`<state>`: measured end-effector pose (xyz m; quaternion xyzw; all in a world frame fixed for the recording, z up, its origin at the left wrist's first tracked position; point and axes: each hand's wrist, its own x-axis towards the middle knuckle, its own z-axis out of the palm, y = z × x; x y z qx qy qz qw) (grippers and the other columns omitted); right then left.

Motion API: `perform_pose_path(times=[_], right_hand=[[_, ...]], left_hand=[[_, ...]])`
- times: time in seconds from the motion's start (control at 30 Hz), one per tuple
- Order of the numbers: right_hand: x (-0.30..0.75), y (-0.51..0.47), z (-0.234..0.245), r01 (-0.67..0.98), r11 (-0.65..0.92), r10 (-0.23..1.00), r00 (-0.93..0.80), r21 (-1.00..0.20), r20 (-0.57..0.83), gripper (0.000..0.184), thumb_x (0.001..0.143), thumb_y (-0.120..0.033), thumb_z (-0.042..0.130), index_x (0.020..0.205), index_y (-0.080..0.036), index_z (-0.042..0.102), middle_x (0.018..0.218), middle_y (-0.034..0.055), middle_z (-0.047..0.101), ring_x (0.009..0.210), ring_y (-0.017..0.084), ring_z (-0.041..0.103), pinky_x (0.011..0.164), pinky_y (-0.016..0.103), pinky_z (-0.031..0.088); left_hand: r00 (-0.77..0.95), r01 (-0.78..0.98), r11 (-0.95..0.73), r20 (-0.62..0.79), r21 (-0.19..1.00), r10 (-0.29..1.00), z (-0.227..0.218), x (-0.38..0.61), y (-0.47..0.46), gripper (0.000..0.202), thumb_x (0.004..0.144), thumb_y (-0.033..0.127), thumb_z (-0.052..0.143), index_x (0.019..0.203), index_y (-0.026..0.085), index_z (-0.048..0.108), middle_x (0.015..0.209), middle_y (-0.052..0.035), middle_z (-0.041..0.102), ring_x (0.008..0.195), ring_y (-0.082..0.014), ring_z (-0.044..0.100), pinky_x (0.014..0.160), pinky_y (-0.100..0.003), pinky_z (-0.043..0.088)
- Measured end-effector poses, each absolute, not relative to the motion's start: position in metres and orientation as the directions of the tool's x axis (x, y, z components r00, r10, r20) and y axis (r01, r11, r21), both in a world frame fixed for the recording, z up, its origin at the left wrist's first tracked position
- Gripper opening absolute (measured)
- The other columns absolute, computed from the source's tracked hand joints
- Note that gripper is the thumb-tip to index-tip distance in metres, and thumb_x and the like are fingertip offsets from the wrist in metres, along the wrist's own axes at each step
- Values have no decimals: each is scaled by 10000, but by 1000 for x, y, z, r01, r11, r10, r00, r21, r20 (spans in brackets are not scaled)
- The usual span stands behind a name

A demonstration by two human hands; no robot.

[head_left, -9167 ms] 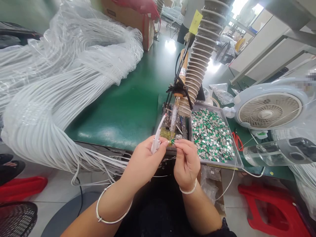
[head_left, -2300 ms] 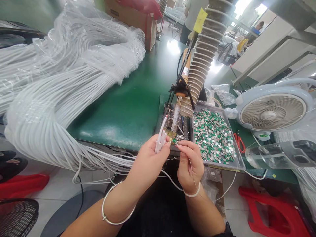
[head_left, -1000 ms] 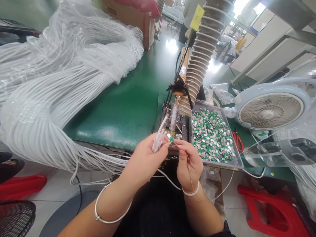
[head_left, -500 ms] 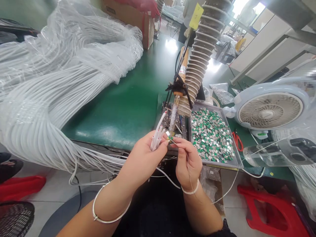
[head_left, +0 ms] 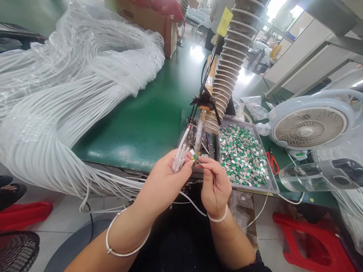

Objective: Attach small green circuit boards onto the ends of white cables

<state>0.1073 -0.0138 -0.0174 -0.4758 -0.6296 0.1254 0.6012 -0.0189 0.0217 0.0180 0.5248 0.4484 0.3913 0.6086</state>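
Note:
My left hand (head_left: 167,179) is closed round several white cables (head_left: 180,158), whose stripped ends show some red wire. At its fingertips sits a small metal connector with a green board (head_left: 194,155), just below the tip of a soldering iron (head_left: 201,126). The iron is clamped upright on a stand, pointing down. My right hand (head_left: 215,185) pinches a thin solder wire (head_left: 216,189), its end reaching the connector by the iron tip. The wire trails past the right wrist. Whether the tip touches the connector is too small to tell.
A grey tray (head_left: 276,187) of small green-and-metal connectors stands right of the iron. A ribbed hose (head_left: 235,56) hangs behind it. Further right are a fan (head_left: 309,126), red-handled pliers (head_left: 272,163) and a clear bottle (head_left: 309,175). A large bundle of white cables (head_left: 70,98) covers the left.
Both hands stay almost in place, with the solder wire still at the connector. The loose solder wire at the right has shifted slightly.

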Motion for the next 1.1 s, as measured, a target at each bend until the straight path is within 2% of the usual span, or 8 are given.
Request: perform_pose_path(times=[0.17, 0.3, 0.5, 0.67, 0.77, 0.93, 1.1], right_hand=[[108, -16, -17, 437, 503, 767, 172, -746, 618, 230, 859, -70, 451, 970, -216, 590, 992, 53, 657, 969, 164, 612, 844, 357, 520], [109, -20, -21, 448, 474, 792, 158, -758, 589, 200, 871, -102, 436, 960, -209, 581, 993, 72, 652, 929, 177, 621, 792, 370, 538], [115, -26, -23, 490, 454, 781, 183, -744, 597, 210, 854, -79, 447, 947, -211, 582, 946, 57, 626, 939, 175, 589, 822, 384, 496], [117, -35, -21, 519, 443, 779, 182, -731, 601, 219, 847, -77, 446, 962, -218, 568, 927, 58, 593, 900, 178, 577, 781, 382, 494], [115, -38, -18, 518, 455, 797, 125, -724, 591, 217, 839, -71, 452, 955, -215, 566, 876, 51, 580, 843, 169, 577, 731, 356, 502], [109, -39, -15, 494, 465, 824, 63, -735, 563, 199, 829, -74, 479, 934, -211, 578, 833, 42, 578, 785, 148, 577, 666, 299, 507], [116, -44, -15, 427, 422, 856, 104, -800, 507, 161, 813, -94, 539, 892, -210, 616, 791, 28, 595, 744, 139, 573, 648, 285, 489]], left_hand=[[301, 11, 157, -153, 988, 941, 16, -19, 19, 109, 819, 298, 517, 783, 196, 523, 812, 12, 559, 848, -167, 536, 665, -253, 396], [299, 42, 149, -154, 988, 942, 11, -19, 17, 121, 816, 316, 519, 799, 196, 527, 812, 7, 567, 819, -171, 541, 667, -257, 408], [386, 178, 33, -101, 983, 917, 0, -21, 8, 204, 869, 355, 440, 832, 192, 555, 824, -12, 595, 775, -169, 542, 725, -280, 422], [338, 162, 19, -73, 987, 938, -8, -21, -1, 271, 887, 340, 404, 873, 180, 623, 1013, -66, 623, 934, -191, 564, 859, -298, 410], [322, 160, 50, -100, 986, 941, -6, -23, -2, 267, 884, 349, 412, 964, 182, 604, 879, -50, 634, 803, -175, 571, 790, -295, 431], [413, 133, 72, -122, 988, 903, -1, -26, -3, 242, 874, 394, 438, 805, 190, 550, 776, -8, 568, 764, -159, 517, 714, -263, 405], [362, 83, 132, -154, 988, 919, -4, -28, -3, 247, 859, 413, 455, 769, 193, 521, 668, 26, 445, 621, -128, 405, 606, -238, 355]])
